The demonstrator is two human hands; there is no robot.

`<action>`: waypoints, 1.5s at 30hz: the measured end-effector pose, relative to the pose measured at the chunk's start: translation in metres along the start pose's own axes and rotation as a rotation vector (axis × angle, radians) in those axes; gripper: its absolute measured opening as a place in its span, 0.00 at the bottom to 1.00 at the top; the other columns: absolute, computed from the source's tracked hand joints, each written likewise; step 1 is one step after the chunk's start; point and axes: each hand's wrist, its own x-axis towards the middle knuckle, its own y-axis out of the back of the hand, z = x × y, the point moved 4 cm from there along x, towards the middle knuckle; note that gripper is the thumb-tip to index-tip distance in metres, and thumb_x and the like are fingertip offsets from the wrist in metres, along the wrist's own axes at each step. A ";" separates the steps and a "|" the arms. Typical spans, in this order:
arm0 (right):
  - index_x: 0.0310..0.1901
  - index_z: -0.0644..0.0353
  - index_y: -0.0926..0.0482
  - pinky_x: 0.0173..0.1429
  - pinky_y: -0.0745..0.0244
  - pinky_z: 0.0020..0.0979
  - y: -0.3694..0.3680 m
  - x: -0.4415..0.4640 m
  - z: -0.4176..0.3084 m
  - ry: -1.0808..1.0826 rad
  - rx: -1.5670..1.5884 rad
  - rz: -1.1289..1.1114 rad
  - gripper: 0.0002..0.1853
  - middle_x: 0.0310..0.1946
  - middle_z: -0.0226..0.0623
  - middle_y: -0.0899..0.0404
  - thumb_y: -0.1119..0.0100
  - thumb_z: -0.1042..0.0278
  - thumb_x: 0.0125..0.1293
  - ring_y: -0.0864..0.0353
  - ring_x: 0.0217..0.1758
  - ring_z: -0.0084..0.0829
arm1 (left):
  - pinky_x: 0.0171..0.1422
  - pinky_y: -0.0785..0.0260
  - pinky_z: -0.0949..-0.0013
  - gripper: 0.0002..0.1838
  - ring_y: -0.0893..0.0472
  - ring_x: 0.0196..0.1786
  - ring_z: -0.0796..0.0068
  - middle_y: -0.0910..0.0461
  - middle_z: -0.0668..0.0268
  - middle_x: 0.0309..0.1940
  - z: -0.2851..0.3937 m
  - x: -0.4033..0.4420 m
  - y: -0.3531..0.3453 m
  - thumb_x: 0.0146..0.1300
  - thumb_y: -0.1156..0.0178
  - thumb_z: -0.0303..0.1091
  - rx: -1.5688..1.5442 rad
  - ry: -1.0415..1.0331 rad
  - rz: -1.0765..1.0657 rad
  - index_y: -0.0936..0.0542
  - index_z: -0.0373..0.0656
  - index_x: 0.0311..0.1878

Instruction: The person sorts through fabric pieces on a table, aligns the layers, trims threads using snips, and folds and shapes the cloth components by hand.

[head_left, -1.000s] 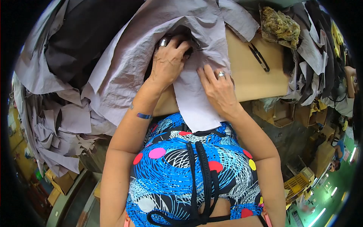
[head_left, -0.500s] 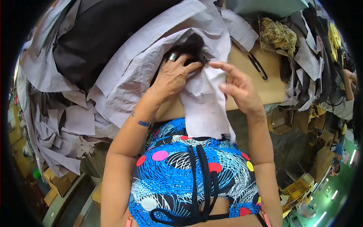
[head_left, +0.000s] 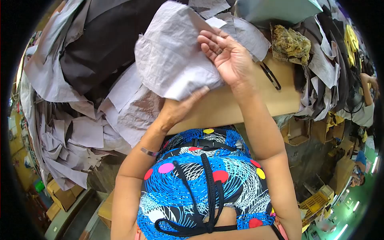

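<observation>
A light greyish-lilac fabric piece (head_left: pixel 176 56) is raised above the table, its wrinkled face and seam lines toward me. My left hand (head_left: pixel 182 108) grips its lower edge, thumb on the near side and the other fingers hidden behind the cloth. Against the right edge of that piece rests my right hand (head_left: pixel 230 58), palm toward me, a ring on one finger. Its fingers are apart and loosely bent, with nothing visible in the palm. More lilac cloth (head_left: pixel 138 114) lies crumpled just left of my left hand.
Dark fabric (head_left: pixel 104 40) is heaped at the back left, with lilac scraps (head_left: pixel 86 132) below it. Black thread snips (head_left: pixel 271 76) lie on the tan tabletop (head_left: pixel 240 108) near a bag of yellowish material (head_left: pixel 291 44). More cloth hangs at the right; another person's arm (head_left: pixel 366 88) shows beyond.
The cloth that hung over the table's front edge is now lifted and spread out. My left hand has moved down to its lower edge; my right hand has risen and turned palm toward me.
</observation>
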 end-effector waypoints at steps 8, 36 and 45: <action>0.42 0.65 0.22 0.40 0.34 0.18 0.020 -0.023 -0.044 0.024 -1.208 -0.016 0.20 0.34 0.30 0.24 0.39 0.55 0.58 0.30 0.33 0.16 | 0.58 0.38 0.74 0.17 0.28 0.50 0.77 0.25 0.67 0.46 0.028 0.007 0.022 0.60 0.43 0.31 -0.540 -0.086 0.027 0.28 0.38 0.52; 0.68 0.58 0.51 0.62 0.41 0.26 -0.025 -0.060 -0.013 0.309 -0.812 -0.285 0.39 0.58 0.38 0.39 0.46 0.80 0.56 0.35 0.55 0.25 | 0.53 0.35 0.74 0.14 0.27 0.47 0.79 0.24 0.67 0.44 0.026 0.015 0.008 0.63 0.44 0.32 -0.532 -0.133 0.120 0.27 0.37 0.50; 0.67 0.61 0.48 0.57 0.37 0.23 -0.025 -0.056 -0.009 0.232 -0.789 -0.283 0.37 0.53 0.37 0.34 0.46 0.80 0.55 0.32 0.50 0.23 | 0.56 0.35 0.73 0.15 0.26 0.49 0.77 0.25 0.66 0.46 0.021 0.012 0.004 0.63 0.44 0.31 -0.782 -0.024 0.195 0.29 0.39 0.52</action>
